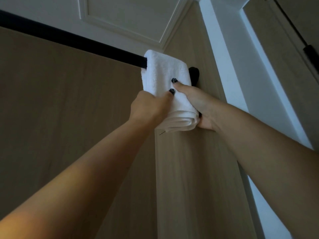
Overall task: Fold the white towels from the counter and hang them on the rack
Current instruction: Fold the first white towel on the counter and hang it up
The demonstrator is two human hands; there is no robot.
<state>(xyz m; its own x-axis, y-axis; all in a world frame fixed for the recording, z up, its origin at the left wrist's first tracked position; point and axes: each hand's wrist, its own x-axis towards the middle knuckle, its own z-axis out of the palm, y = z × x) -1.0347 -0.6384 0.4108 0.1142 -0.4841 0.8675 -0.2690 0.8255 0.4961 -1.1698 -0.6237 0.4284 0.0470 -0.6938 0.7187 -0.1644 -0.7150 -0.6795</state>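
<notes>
While you look up at the rack [72, 40], no brand, label or readable writing shows anywhere: the white towel [165, 73] is plain terry and the black bar carries no mark. A single loose thread hangs from the towel's lower left corner.

Your folded towel is draped over the right end of the black bar, just beside the dark wall bracket [194, 74] that fixes the bar to the wood-grain panel [189, 169]. Its hanging part falls toward you in several layers, with the rolled fold edges visible at the bottom.

Your left hand [148, 107] grips the towel's left edge low down; the fingers are curled round behind the cloth and the thumb lies across the front, its dark-painted nail pressed into the fabric about midway across. Your right hand [202, 107] holds the towel's right edge; its thumb reaches over the front face with the dark nail just above the left thumb's, while the palm cups the right side and bottom corner of the folded stack. The other fingers of the right hand are hidden behind the towel, apart from one dark nail tip peeking out at the lower right edge. So the towel sits pinched between both hands, thumbs in front.

White ceiling moulding [124, 19] runs above the rack.
</notes>
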